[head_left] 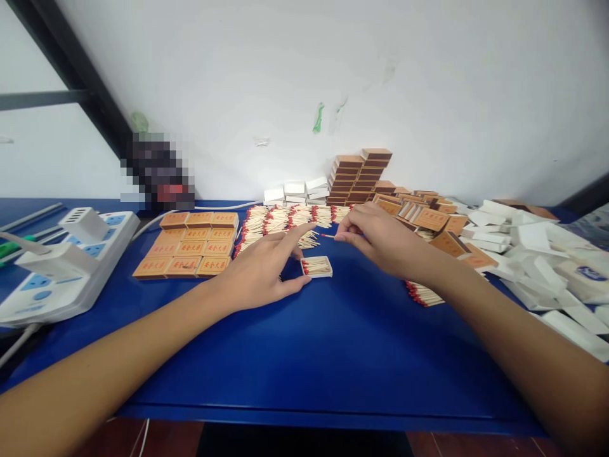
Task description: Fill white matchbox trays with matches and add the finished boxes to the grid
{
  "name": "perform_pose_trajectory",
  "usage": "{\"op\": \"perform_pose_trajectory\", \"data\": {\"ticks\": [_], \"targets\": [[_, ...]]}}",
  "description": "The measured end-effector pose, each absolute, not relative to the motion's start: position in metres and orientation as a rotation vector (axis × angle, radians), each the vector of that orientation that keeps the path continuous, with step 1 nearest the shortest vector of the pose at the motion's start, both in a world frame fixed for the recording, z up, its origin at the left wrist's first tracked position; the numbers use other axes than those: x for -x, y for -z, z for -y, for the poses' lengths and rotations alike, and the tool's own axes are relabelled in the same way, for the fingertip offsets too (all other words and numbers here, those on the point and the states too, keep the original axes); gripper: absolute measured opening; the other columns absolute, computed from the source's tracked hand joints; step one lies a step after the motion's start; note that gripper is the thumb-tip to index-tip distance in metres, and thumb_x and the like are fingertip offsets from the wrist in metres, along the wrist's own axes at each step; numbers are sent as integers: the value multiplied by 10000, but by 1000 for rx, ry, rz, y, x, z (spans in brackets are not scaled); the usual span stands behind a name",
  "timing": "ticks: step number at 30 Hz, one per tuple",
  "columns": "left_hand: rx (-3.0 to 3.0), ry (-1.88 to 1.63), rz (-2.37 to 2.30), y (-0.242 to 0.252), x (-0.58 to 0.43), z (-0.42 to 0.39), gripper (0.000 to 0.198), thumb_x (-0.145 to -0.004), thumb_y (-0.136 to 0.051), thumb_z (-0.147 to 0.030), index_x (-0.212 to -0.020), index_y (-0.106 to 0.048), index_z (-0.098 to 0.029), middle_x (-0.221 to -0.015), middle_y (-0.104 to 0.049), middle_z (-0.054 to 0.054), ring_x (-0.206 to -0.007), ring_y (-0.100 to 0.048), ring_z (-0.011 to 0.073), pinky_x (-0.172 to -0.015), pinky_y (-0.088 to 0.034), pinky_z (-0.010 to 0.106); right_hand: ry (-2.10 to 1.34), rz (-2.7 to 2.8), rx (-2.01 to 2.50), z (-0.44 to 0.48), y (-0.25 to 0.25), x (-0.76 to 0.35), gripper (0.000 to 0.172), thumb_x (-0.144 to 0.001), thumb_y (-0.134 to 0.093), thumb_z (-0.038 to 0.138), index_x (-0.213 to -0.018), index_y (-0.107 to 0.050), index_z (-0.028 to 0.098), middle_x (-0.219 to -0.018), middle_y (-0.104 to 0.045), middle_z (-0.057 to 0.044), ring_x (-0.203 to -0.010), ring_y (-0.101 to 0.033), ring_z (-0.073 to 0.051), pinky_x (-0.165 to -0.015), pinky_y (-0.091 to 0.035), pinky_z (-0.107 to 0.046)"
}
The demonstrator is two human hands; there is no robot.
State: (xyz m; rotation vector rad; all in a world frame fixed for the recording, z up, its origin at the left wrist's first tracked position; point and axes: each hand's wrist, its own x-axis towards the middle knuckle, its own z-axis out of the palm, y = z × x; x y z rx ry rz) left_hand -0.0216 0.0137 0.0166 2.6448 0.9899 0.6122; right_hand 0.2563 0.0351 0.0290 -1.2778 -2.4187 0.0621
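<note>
An open white matchbox tray (317, 266) holding red-tipped matches lies on the blue table (333, 355). My left hand (266, 270) rests beside it, thumb against its near left edge and forefinger stretched out over the loose matches (285, 222) behind it. My right hand (380, 238) hovers just right of the tray and pinches a single match (328, 236) with its red tip pointing left.
Closed orange matchboxes (190, 244) lie in rows at the left. A stack of boxes (361, 174) and white trays (297, 190) stand by the wall. Heaps of sleeves and white trays (523, 247) fill the right. A white power strip (61, 266) sits at far left.
</note>
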Motion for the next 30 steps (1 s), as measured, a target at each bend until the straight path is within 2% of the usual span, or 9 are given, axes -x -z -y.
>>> {"op": "perform_pose_trajectory", "data": {"ticks": [3,8,13,19,22,27,30], "targets": [[-2634,-602,-986,-17,21,-14,819,-962,-715,-323,-1650,-276,-259,-1201,-764,48,-1198,-689,267,-1033,-543,420,-200,2468,1165,-20,-31,-242,244,-1070,-510,343,-899,-623,210,-964,-667,-104,-964,-563,-269,-835,-443,-390],[-2642,-600,-993,-17,22,-15,843,-959,-713,-336,-1664,-255,-270,-1204,-759,61,-1177,-695,279,-1018,-545,433,-208,2553,1102,-13,-20,-229,194,-1061,-533,254,-885,-597,205,-980,-673,-110,-963,-558,-261,-850,-440,-390],[-2641,-609,-980,-17,21,-15,826,-966,-707,-341,-1659,-266,-259,-1217,-758,64,-1202,-687,275,-1039,-540,427,-308,2521,1117,-12,-23,-232,145,-1050,-568,279,-921,-601,221,-995,-673,-92,-980,-571,-253,-820,-442,-365],[-2630,-602,-995,-17,21,-13,819,-967,-702,-336,-1659,-267,-286,-1203,-756,56,-1194,-685,274,-1017,-551,429,-210,2438,1243,-28,-19,-244,134,-1023,-563,271,-922,-631,216,-917,-662,-83,-906,-581,-252,-800,-445,-367],[-2631,-608,-988,-17,21,-13,820,-966,-704,-331,-1658,-265,-290,-1190,-751,53,-1174,-684,272,-997,-557,430,7,2363,1333,-42,-11,-250,171,-1031,-535,271,-1019,-684,187,-936,-671,-110,-934,-573,-279,-853,-446,-400],[-2630,-600,-993,-17,21,-14,817,-971,-704,-337,-1658,-264,-296,-1186,-747,54,-1162,-682,271,-988,-558,430,216,2412,1404,-57,-1,-248,396,-1081,-441,312,-1311,-723,155,-1085,-660,-175,-1035,-522,-329,-954,-432,-463],[-2637,-607,-991,-16,21,-14,822,-966,-708,-331,-1658,-266,-296,-1183,-750,52,-1151,-688,267,-975,-558,421,217,2436,1384,-59,3,-244,409,-1089,-440,324,-1317,-744,172,-1080,-641,-171,-1053,-516,-328,-965,-435,-459]]}}
